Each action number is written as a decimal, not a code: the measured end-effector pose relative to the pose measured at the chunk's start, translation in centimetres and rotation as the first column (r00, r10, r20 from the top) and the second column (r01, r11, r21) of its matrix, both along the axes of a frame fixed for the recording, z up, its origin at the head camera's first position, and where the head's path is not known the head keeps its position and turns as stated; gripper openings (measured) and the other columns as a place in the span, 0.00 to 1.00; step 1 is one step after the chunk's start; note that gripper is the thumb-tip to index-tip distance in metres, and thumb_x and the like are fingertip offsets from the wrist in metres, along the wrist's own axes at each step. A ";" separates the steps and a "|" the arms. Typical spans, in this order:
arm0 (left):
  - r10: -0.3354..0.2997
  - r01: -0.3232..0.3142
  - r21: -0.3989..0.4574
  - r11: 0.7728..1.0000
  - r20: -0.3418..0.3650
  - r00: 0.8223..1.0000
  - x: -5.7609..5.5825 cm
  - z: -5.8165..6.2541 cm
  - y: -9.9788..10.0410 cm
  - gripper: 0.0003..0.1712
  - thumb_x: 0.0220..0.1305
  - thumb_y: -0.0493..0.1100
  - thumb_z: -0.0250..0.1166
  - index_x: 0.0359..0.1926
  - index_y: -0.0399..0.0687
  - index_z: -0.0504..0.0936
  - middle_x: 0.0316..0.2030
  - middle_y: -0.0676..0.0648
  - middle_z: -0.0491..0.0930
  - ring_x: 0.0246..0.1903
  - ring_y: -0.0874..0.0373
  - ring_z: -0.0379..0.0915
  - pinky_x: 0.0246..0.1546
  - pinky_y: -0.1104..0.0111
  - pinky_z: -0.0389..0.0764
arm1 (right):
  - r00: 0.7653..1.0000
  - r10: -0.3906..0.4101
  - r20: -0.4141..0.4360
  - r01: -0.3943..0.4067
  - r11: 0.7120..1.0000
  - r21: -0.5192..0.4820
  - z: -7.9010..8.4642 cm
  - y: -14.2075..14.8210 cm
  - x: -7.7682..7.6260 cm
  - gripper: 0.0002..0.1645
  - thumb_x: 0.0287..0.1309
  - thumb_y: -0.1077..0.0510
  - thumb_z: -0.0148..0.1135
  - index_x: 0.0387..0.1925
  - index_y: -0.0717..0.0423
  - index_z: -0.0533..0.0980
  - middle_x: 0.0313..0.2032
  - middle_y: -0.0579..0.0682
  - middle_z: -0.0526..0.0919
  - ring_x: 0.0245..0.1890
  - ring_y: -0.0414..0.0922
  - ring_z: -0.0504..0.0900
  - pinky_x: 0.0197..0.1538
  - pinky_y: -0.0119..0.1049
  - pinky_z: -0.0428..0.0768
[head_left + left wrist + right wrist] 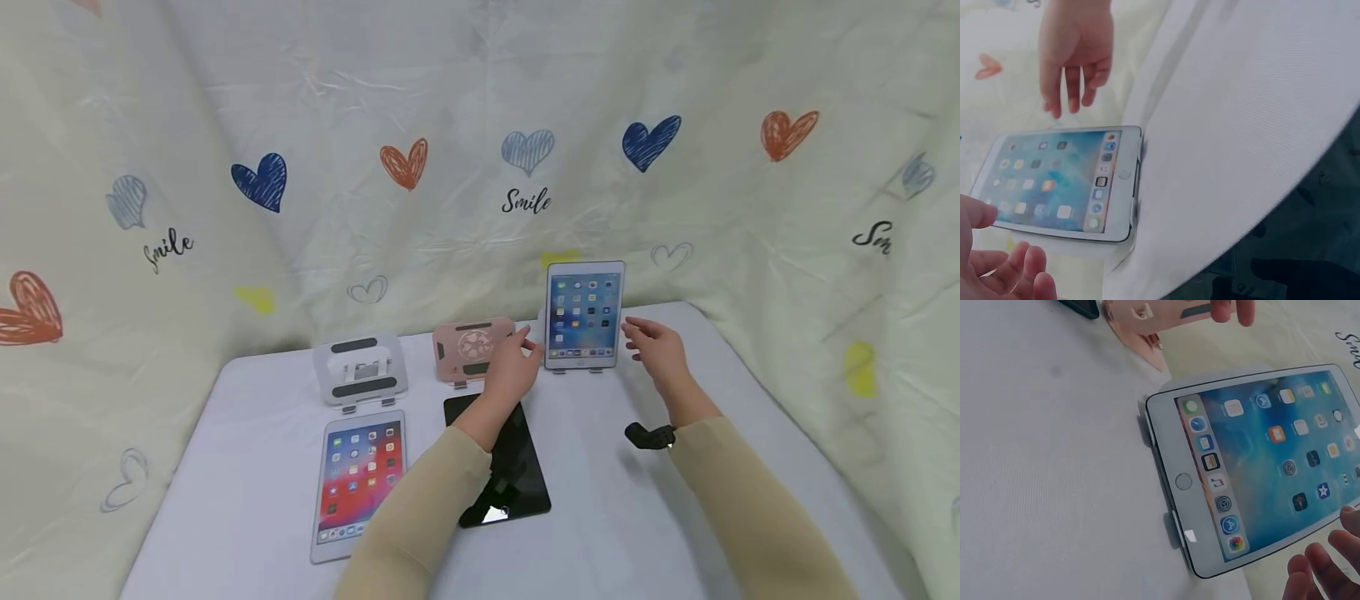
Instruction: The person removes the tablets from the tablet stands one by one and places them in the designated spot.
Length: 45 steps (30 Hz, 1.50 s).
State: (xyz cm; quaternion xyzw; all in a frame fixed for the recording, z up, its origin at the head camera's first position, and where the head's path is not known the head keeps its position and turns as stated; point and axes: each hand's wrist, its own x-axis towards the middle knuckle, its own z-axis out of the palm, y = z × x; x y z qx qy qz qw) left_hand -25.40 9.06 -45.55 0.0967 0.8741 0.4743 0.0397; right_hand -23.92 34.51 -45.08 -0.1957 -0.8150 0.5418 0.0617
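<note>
A white tablet [585, 317] with a lit blue screen leans upright at the back right of the table. Two small tabs hold its lower edge; the stand behind is mostly hidden. My left hand [513, 367] is just left of this tablet with loosely bent fingers, in front of a pink folding stand [450, 354]. In the left wrist view its thumb is by the tablet's edge; touching or not, I cannot tell. On the other side, my right hand [660, 354] has relaxed fingers near the right edge. Neither hand grips anything.
Under my left forearm lies a black tablet [528, 467], screen dark. Left of it is a silver-framed tablet [360, 483] with a red and blue screen, partly covered by my sleeve. A light grey stand [365, 387] sits behind that. Heart-printed cloth [450, 233] hangs behind the table.
</note>
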 end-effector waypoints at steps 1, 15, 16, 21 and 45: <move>0.002 -0.002 -0.004 1.000 0.000 1.000 -0.2 0.1 0.3 0.32 0.72 0.54 0.59 0.73 0.52 0.66 0.47 0.54 0.80 0.18 0.58 0.68 0.21 0.66 0.71 | 1.000 -0.011 -0.001 0.011 1.000 -0.005 0.0 0.0 -0.2 0.34 0.71 0.40 0.53 0.70 0.52 0.68 0.63 0.56 0.74 0.52 0.50 0.75 0.46 0.31 0.78; -0.037 0.036 0.023 0.999 0.040 0.999 -2.0 2.1 2.7 0.36 0.73 0.53 0.58 0.77 0.54 0.58 0.50 0.52 0.78 0.27 0.59 0.74 0.28 0.64 0.76 | 1.000 0.010 -0.013 -0.009 0.997 0.074 0.6 -0.8 -1.8 0.35 0.73 0.47 0.51 0.76 0.51 0.58 0.67 0.63 0.65 0.64 0.59 0.67 0.64 0.55 0.68; -0.036 0.035 0.020 0.999 0.038 0.999 -2.1 2.2 2.9 0.36 0.73 0.53 0.58 0.77 0.54 0.58 0.51 0.52 0.78 0.29 0.59 0.75 0.30 0.63 0.77 | 1.000 0.022 -0.010 -0.021 0.996 0.092 0.5 -0.9 -1.9 0.35 0.73 0.47 0.51 0.76 0.51 0.57 0.68 0.63 0.65 0.64 0.59 0.66 0.64 0.55 0.68; -0.030 0.031 -0.024 0.999 0.019 0.999 -2.5 2.2 3.5 0.37 0.73 0.53 0.57 0.77 0.53 0.56 0.54 0.51 0.77 0.44 0.59 0.77 0.44 0.62 0.80 | 0.997 0.077 -0.005 -0.075 0.986 0.147 0.1 -1.7 -2.4 0.39 0.73 0.47 0.52 0.77 0.52 0.53 0.67 0.64 0.65 0.64 0.59 0.67 0.62 0.55 0.70; 0.003 -0.003 0.024 1.000 -0.005 1.000 -2.2 1.7 4.0 0.37 0.71 0.49 0.60 0.77 0.57 0.58 0.56 0.47 0.75 0.50 0.55 0.74 0.51 0.59 0.78 | 0.992 0.069 -0.106 -0.052 0.988 0.148 -0.3 -1.4 -1.9 0.39 0.70 0.48 0.57 0.76 0.50 0.56 0.67 0.63 0.66 0.62 0.60 0.70 0.62 0.55 0.71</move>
